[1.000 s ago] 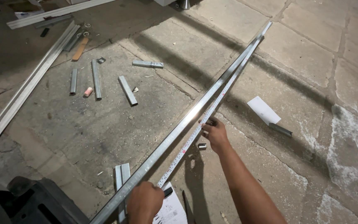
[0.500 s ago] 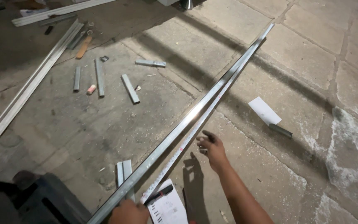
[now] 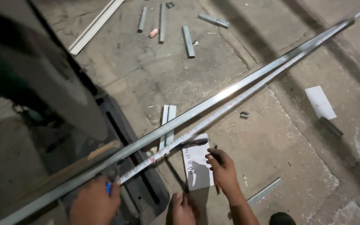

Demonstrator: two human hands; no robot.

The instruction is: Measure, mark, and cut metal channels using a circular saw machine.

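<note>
The left hand (image 3: 94, 204) is held low at the lower edge of the view, back upward, fingers curled closed. The right hand (image 3: 223, 171) is extended forward on a bare forearm, palm down, fingers bent and pinched together at the tips.

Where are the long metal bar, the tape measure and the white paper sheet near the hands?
long metal bar (image 3: 230, 92), head view, bright middle stretch.
tape measure (image 3: 176, 143), head view, extended blade.
white paper sheet (image 3: 196, 166), head view, centre.

Left hand (image 3: 94, 204) pinning tape measure (image 3: 213, 118) beside long metal rail (image 3: 230, 91), right hand (image 3: 223, 171) on paper (image 3: 196, 166)
</note>
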